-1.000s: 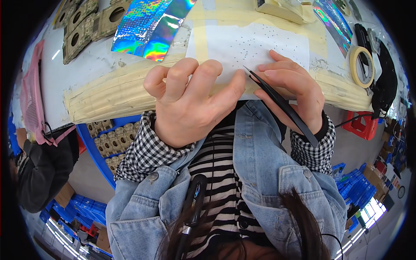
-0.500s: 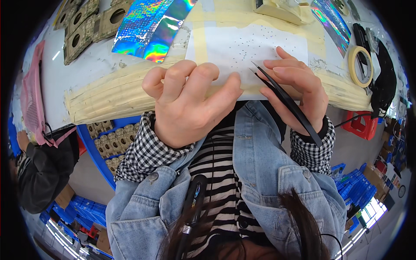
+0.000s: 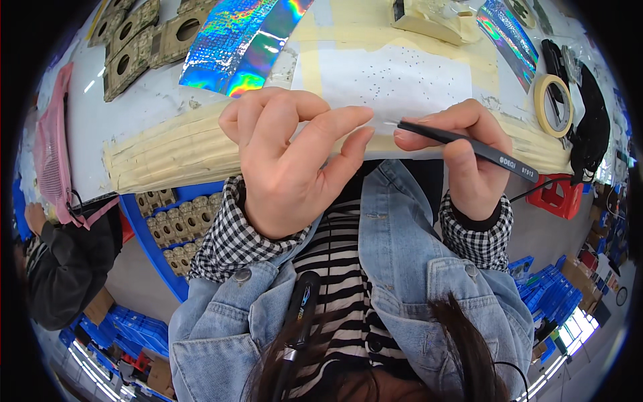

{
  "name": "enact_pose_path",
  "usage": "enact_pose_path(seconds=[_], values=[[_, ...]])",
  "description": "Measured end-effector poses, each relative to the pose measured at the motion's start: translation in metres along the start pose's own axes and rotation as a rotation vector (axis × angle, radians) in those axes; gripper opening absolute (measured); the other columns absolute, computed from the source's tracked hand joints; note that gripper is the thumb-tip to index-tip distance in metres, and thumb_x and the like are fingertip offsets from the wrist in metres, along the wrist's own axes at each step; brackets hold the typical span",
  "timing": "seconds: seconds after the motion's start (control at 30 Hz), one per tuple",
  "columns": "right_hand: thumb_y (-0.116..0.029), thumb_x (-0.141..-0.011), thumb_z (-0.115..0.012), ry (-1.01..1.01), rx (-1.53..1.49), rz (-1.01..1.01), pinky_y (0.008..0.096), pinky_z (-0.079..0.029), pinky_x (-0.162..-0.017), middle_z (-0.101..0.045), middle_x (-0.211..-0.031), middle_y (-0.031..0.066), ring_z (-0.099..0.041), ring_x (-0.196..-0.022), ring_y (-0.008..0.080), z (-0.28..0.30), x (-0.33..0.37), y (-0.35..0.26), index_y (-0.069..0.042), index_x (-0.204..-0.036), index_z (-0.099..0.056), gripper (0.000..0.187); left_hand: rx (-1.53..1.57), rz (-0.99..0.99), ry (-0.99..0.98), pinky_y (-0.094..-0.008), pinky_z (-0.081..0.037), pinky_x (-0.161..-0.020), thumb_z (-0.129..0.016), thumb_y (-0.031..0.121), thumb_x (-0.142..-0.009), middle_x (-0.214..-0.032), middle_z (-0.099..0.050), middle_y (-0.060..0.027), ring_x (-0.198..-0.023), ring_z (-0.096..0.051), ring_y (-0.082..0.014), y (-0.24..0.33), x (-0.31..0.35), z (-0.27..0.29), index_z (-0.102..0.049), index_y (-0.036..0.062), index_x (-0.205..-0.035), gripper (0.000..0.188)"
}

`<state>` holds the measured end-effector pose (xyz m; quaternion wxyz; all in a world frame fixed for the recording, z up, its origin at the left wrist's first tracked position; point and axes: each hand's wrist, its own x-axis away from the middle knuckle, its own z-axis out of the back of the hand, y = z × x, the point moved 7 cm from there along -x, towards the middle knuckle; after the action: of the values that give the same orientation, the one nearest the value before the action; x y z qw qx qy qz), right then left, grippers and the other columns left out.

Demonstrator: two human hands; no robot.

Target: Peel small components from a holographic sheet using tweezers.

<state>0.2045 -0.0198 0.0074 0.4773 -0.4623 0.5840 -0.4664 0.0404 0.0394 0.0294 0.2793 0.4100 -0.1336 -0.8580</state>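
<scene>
The right hand [image 3: 474, 171] grips slim black metal tweezers [image 3: 497, 157], tips near the left hand [image 3: 287, 161], whose thumb and forefinger stand apart. The tweezers' tips hover over a white paper sheet [image 3: 328, 75] dotted with tiny dark specks [image 3: 378, 88] on the white, tape-edged table [image 3: 157, 120].

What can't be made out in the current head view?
All in the head view:
Tips of the black tweezers: blurred; grip on anything unclear.
Dark specks on the white paper: too small to identify.
Left hand's palm: hidden behind its back.
Blue tray: partly covered by bench edge and left sleeve.
Holographic sheet: cut off at top.
</scene>
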Motion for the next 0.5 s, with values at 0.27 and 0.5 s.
enact_pose_path(seconds=[0.27,0.5], values=[[-0.02,-0.096,-0.057,-0.031,-0.09,0.012,0.0302,-0.056,-0.079,-0.067,-0.094,0.0195,-0.069,-0.087,0.0215,-0.0021,-0.0048,0.0005,0.008,-0.1,-0.056,0.029,0.077,0.035,0.02,-0.0295,-0.037,-0.067,-0.083,0.008,-0.061,-0.075,-0.054,-0.0006,-0.074,-0.049,-0.0188,-0.0005,-0.0012,0.0008,-0.074,0.0115,-0.09,0.031],[-0.018,-0.095,-0.057,-0.049,-0.033,-0.015,0.029,-0.055,-0.077,-0.069,-0.089,0.0177,-0.069,-0.085,0.0198,-0.0047,-0.0052,-0.0003,0.006,-0.098,-0.056,0.025,0.097,0.029,0.018,-0.0296,-0.037,-0.066,-0.083,0.009,-0.061,-0.074,-0.053,0.0003,-0.074,-0.048,-0.0186,-0.0002,-0.0026,0.0005,-0.074,0.0115,-0.088,0.029]])
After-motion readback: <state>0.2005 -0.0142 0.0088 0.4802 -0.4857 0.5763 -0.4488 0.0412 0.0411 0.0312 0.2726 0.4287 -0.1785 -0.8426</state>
